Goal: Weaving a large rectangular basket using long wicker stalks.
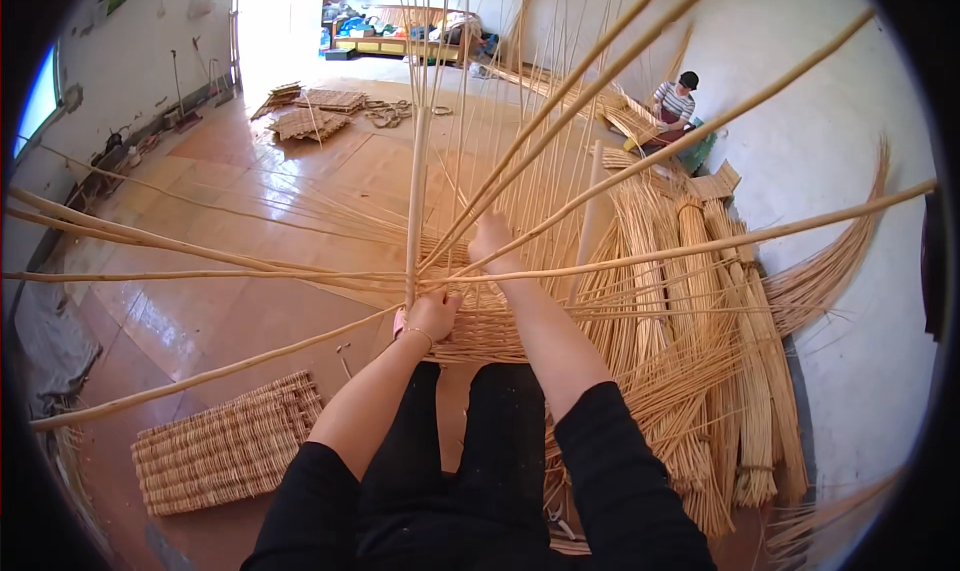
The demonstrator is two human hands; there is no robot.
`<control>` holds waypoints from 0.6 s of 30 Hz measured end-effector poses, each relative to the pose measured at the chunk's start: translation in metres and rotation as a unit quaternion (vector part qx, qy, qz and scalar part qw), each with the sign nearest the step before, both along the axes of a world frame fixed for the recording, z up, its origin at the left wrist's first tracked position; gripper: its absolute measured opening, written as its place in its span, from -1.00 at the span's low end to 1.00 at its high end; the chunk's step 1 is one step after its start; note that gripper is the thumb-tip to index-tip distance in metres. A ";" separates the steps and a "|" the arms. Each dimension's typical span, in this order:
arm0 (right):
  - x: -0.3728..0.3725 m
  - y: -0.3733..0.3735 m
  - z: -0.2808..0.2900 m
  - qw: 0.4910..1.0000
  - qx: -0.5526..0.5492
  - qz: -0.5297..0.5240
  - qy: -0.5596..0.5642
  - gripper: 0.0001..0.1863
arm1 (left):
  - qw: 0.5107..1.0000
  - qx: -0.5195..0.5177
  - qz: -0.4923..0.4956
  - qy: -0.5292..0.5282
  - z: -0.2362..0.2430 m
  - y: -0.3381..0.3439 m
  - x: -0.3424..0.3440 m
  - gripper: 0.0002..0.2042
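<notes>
A half-woven wicker piece [485,331] is in front of me, with long thick rods [600,191] and thin upright canes fanning out from it. My left hand [433,316] is closed on the weave and rod ends beside a pale upright stick [417,211]; a small pink item shows at its edge, too hidden to identify. My right hand [492,243] reaches farther forward among the canes at the far side of the weave, fingers curled; what they hold is hidden behind the rods.
Bundled canes [750,391] lie at my right along the white wall. A woven mat [220,441] lies at lower left, stacked panels [305,121] farther back. A person [675,106] in a striped top sits at back right with wickerwork. A cluttered bench [395,46] stands beside the doorway.
</notes>
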State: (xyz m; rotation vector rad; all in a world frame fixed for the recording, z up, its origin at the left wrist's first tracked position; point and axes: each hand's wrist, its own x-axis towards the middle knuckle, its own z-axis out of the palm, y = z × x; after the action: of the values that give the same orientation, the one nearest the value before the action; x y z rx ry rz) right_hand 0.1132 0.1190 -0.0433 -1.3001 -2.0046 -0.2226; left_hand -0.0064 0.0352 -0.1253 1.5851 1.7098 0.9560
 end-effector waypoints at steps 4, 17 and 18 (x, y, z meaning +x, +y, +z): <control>-0.004 -0.051 0.038 0.866 -0.166 0.057 0.469 -0.44 | 1.000 0.015 -0.013 0.021 -0.005 0.004 -0.026 -0.57; 0.062 -0.110 -0.054 0.733 -0.113 0.062 0.668 -0.53 | 0.932 -0.036 -0.082 0.352 0.079 -0.030 -0.011 -0.59; 0.065 -0.110 -0.057 0.724 -0.104 0.063 0.679 -0.55 | 0.958 0.075 -0.089 0.263 0.082 -0.032 0.000 -0.61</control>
State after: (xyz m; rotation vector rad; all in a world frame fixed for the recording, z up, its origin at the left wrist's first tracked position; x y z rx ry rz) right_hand 0.1780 0.0087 -0.1003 -0.9044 -0.7859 0.8409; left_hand -0.0060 0.0031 -0.0428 2.2012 1.8177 0.6162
